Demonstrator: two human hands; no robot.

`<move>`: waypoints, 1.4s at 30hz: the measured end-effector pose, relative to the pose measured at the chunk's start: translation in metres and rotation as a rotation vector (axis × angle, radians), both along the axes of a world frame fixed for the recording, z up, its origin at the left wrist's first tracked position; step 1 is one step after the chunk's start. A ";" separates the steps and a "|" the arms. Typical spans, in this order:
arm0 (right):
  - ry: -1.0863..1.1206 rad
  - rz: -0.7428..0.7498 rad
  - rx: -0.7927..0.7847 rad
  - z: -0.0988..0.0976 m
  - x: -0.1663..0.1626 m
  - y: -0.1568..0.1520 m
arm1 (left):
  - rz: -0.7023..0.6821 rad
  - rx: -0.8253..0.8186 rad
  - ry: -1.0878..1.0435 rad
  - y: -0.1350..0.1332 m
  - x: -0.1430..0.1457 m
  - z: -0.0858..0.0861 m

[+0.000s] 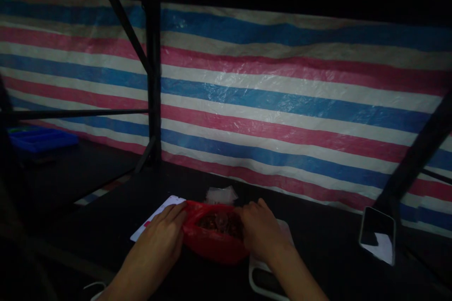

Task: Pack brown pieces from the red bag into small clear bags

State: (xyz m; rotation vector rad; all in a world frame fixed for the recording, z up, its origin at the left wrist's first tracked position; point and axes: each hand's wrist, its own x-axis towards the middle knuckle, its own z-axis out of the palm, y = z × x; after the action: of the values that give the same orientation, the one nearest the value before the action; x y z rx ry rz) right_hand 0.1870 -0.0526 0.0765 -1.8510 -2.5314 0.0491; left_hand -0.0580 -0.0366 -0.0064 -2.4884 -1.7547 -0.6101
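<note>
A red plastic bag lies open on the dark tabletop in front of me. Small brownish pieces fill it, and a translucent object of unclear kind rests among them. My left hand is closed on the bag's left rim, fingers curled over the edge. At the right rim, my right hand is closed too, its fingertips partly hidden against the bag. Beneath my right forearm sits a white-framed flat object, mostly covered. A white card lies beside my left hand.
Clear plastic bags lie behind the red bag. A phone leans at the right by a dark slanted post. A blue tray stands far left. A black frame post rises before striped sheeting.
</note>
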 end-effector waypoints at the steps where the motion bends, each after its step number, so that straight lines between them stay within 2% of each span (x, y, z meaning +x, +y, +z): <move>1: 0.005 -0.009 0.006 0.002 -0.002 0.000 | -0.007 -0.016 -0.055 -0.002 0.003 0.004; 4: 0.027 -0.018 0.003 -0.003 -0.010 0.001 | -0.031 -0.092 -0.225 -0.006 0.008 0.004; 6: 0.094 -0.006 -0.004 -0.016 -0.015 0.002 | -0.009 -0.121 -0.292 -0.005 0.007 0.005; 8: 0.214 -0.012 0.023 -0.031 -0.019 0.005 | 0.053 -0.116 -0.337 0.003 0.006 0.014; 11: 0.424 -0.018 0.091 -0.049 -0.021 0.009 | 0.136 -0.063 -0.371 0.024 0.015 0.035; 14: 0.577 0.012 0.088 -0.056 -0.020 0.010 | 0.012 -0.030 -0.344 0.055 0.038 0.046; 18: 0.579 -0.007 0.097 -0.053 -0.016 0.007 | -0.163 -0.093 -0.263 0.091 0.065 0.033; 23: 0.375 -0.009 0.066 -0.049 -0.006 0.005 | -0.295 -0.178 -0.210 0.113 0.069 0.011; 30: 0.207 -0.021 0.000 -0.039 -0.003 0.008 | -0.356 -0.176 -0.278 0.119 0.068 -0.002; 36: 0.190 -0.074 -0.003 -0.040 -0.006 0.005 | -0.361 -0.084 -0.396 0.120 0.059 0.001; 39: 0.273 -0.077 -0.011 -0.040 -0.006 0.002 | -0.382 -0.057 -0.434 0.108 0.050 0.006; 42: 0.460 -0.025 0.033 -0.037 -0.006 0.003 | -0.368 -0.009 -0.466 0.087 0.041 0.010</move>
State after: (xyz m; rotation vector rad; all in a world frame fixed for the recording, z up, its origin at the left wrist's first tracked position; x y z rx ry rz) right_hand 0.1813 -0.0495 0.0397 -1.6266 -2.1796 0.3830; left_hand -0.0166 0.0504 0.0034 -2.8706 -1.3952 -1.2990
